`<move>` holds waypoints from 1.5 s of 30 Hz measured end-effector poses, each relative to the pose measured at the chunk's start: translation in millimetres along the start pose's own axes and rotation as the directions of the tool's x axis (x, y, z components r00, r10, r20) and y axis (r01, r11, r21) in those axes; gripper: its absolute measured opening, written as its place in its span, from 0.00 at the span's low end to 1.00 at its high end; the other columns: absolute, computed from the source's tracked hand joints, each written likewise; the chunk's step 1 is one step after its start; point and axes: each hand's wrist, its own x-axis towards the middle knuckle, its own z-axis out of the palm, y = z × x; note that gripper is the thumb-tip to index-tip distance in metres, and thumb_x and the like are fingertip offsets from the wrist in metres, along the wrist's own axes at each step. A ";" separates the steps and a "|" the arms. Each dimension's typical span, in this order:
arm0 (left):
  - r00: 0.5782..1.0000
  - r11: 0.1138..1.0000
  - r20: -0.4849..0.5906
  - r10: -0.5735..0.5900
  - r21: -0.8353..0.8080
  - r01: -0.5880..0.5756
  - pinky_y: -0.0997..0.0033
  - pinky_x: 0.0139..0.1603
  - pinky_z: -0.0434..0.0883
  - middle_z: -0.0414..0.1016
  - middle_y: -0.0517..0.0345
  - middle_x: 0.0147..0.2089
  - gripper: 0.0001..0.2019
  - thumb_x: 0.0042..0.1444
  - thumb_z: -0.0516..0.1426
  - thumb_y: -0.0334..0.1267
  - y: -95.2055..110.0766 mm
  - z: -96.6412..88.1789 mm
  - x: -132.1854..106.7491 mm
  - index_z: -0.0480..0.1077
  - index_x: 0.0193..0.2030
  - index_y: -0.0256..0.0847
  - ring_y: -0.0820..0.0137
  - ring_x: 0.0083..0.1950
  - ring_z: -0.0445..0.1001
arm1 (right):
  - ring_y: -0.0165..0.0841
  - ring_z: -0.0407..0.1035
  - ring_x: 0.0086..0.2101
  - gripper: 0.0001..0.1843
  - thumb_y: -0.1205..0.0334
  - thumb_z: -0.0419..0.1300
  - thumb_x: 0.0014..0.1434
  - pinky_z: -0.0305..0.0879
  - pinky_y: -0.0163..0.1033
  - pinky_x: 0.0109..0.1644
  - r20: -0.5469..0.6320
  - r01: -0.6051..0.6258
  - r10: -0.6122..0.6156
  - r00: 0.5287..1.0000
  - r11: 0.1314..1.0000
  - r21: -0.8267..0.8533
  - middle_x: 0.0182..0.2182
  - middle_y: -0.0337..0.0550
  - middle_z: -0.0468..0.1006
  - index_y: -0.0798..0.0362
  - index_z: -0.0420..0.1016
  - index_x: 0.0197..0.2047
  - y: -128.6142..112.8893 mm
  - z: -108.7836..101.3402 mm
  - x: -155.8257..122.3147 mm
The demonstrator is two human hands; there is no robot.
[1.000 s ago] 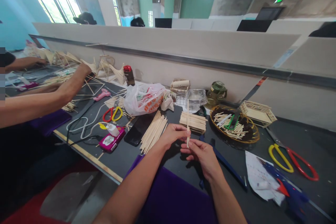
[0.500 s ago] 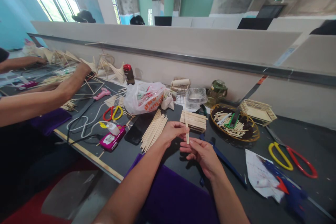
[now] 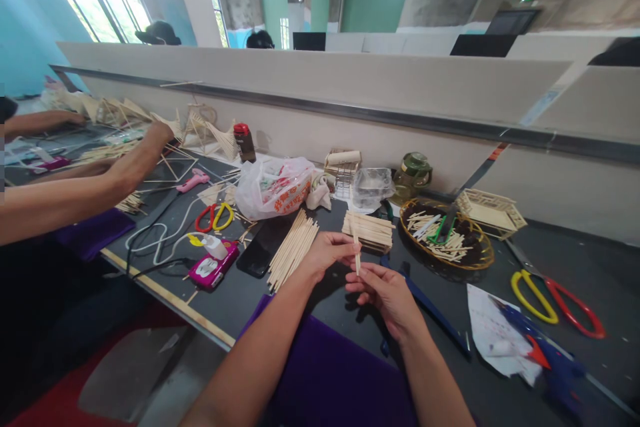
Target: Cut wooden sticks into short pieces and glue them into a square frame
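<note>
Pale wooden sticks (image 3: 357, 260), upright and pressed together, are between my two hands; I cannot tell exactly how many. My left hand (image 3: 330, 253) pinches them from the left with thumb and fingers. Lower down, my right hand (image 3: 385, 290) has its thumb and fingertips closed on their bottom end. Just behind my hands lies a stack of short wooden sticks (image 3: 369, 230). To the left of my left hand is a bundle of longer sticks (image 3: 293, 250). Under my forearms a purple cloth (image 3: 330, 367) hangs over the table edge.
On the right are a wicker basket (image 3: 480, 260) of short sticks, scissors (image 3: 555, 297), and a blue glue gun (image 3: 545, 353) on paper. Leftward are a phone (image 3: 260, 250), a power strip (image 3: 215, 267), a plastic bag (image 3: 275, 187) and a co-worker's arm (image 3: 115, 180).
My right hand has shifted very slightly to the right, its fingertips still at the sticks' lower end. My left hand keeps its pinch.
</note>
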 end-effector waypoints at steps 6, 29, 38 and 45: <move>1.000 1.000 -0.007 0.010 -0.008 -0.010 0.72 0.32 0.70 0.76 0.55 0.27 0.19 0.38 0.68 0.46 4.1 1.5 -1.7 0.77 0.33 0.32 0.74 0.25 0.72 | 0.32 0.75 0.28 0.20 0.53 0.67 0.49 0.67 0.29 0.24 -0.001 0.020 -0.020 1.000 1.000 -0.013 0.33 0.49 0.81 0.58 0.76 0.41 -0.4 2.4 -0.7; 0.917 0.953 -0.327 0.228 -0.117 -0.278 0.73 0.34 0.71 0.79 0.53 0.32 0.17 0.44 0.66 0.45 14.5 -6.1 0.8 0.78 0.37 0.36 0.74 0.28 0.73 | 0.33 0.74 0.26 0.12 0.53 0.54 0.55 0.63 0.32 0.25 -0.074 0.158 -0.297 0.952 0.685 -0.712 0.24 0.39 0.77 0.51 0.73 0.32 17.3 -10.3 7.0; 0.917 0.913 -0.360 0.172 -0.290 -0.286 0.74 0.34 0.72 0.77 0.54 0.34 0.14 0.44 0.66 0.41 12.0 -7.1 5.0 0.75 0.37 0.36 0.72 0.32 0.76 | 0.33 0.74 0.25 0.15 0.49 0.56 0.54 0.61 0.30 0.20 -0.077 0.135 -0.217 0.973 0.810 -0.571 0.27 0.41 0.77 0.53 0.71 0.33 19.7 1.3 6.6; 0.888 0.835 -0.393 0.238 -0.384 -0.393 0.77 0.25 0.68 0.71 0.62 0.28 0.14 0.47 0.63 0.36 14.0 -17.8 7.0 0.71 0.41 0.38 0.78 0.23 0.68 | 0.32 0.72 0.25 0.15 0.51 0.51 0.59 0.61 0.32 0.25 -0.067 0.165 -0.317 0.946 0.651 -0.741 0.25 0.39 0.77 0.51 0.73 0.32 14.4 -0.6 2.7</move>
